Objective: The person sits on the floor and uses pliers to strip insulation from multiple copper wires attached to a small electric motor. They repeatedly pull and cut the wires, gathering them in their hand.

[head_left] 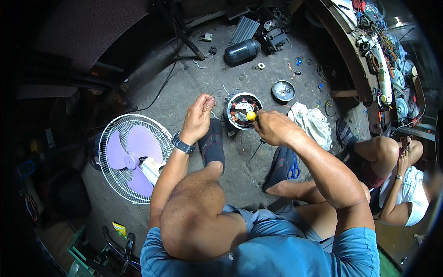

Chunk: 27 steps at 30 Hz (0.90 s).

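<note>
A motor stator [231,121], a round metal housing with copper windings inside, stands on the floor between my feet. My left hand [198,118] is closed in a pinch just left of it. A thin wire [220,90] runs from near those fingertips toward the housing, though the grip itself is partly hidden. Over the stator's right rim, my right hand [275,128] is wrapped round a screwdriver. Its yellow handle end [251,116] overlaps the windings, and a thin dark shaft [255,153] points down toward the floor.
A round metal cover [283,91] and a white cloth [310,124] lie right of the stator. Blue-handled scissors [293,168] are by my right foot. A fan with purple blades [130,160] lies at left. Another person [406,184] sits at right, near a cluttered bench [364,69].
</note>
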{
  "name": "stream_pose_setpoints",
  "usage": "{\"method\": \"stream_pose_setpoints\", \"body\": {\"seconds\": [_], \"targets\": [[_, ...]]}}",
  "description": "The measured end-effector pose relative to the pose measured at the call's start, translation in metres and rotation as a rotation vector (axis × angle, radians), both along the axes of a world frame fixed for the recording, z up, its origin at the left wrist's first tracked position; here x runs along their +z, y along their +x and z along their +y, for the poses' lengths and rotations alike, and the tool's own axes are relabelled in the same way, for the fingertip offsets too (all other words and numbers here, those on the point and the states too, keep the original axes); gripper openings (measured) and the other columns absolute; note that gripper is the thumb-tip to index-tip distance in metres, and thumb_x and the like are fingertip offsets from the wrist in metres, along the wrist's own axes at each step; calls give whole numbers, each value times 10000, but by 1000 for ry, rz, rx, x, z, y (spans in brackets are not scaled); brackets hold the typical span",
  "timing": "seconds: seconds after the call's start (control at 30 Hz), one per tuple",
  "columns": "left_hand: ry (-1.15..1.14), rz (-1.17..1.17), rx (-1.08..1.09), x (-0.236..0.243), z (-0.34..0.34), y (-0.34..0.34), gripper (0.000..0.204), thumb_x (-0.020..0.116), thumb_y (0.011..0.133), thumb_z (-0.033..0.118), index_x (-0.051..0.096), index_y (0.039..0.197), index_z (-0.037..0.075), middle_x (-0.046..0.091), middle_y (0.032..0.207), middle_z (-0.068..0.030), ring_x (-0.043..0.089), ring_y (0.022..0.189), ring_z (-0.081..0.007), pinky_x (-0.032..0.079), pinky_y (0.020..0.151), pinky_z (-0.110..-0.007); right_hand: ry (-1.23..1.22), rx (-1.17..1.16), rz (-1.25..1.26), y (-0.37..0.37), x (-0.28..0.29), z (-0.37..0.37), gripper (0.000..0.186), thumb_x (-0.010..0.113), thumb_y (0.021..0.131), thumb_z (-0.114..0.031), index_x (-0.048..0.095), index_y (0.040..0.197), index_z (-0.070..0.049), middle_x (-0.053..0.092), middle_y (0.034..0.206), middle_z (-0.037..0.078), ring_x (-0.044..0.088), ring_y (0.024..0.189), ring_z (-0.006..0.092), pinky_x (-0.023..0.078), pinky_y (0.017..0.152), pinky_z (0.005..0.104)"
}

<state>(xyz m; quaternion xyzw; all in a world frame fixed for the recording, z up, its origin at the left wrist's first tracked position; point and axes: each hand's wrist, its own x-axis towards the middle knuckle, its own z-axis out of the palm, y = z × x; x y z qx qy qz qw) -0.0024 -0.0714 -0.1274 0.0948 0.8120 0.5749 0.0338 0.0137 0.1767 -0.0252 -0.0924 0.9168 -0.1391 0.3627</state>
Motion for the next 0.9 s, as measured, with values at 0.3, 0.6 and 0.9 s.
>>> {"method": "stream_pose_setpoints", "body": {"seconds": [0.3, 0.6, 0.9], "targets": [[27, -116, -39, 2, 0, 0, 279, 540, 1098, 266, 589, 1035, -1, 611, 866, -27, 541, 806, -90, 463, 750, -265, 77, 84, -26, -4, 5, -8, 359, 552, 1017, -263, 613, 1099, 80, 709, 946, 299, 697, 954, 460, 539, 862, 535], [29, -134, -47, 6, 2, 2, 285, 537, 1099, 274, 586, 1028, 2, 597, 851, -16, 526, 788, -81, 458, 736, -266, 142, 259, 151, 1, 2, -11, 302, 465, 1010, -117, 610, 1157, 104, 718, 979, 281, 726, 948, 425, 587, 822, 499], [22, -121, -54, 0, 7, 1, 291, 534, 1100, 278, 585, 1024, 2, 601, 837, -21, 530, 773, -93, 463, 734, -276, 148, 379, 42, -20, 10, -16, 289, 592, 928, -101, 657, 1155, 65, 727, 1058, 269, 734, 1001, 403, 591, 837, 469]]}}
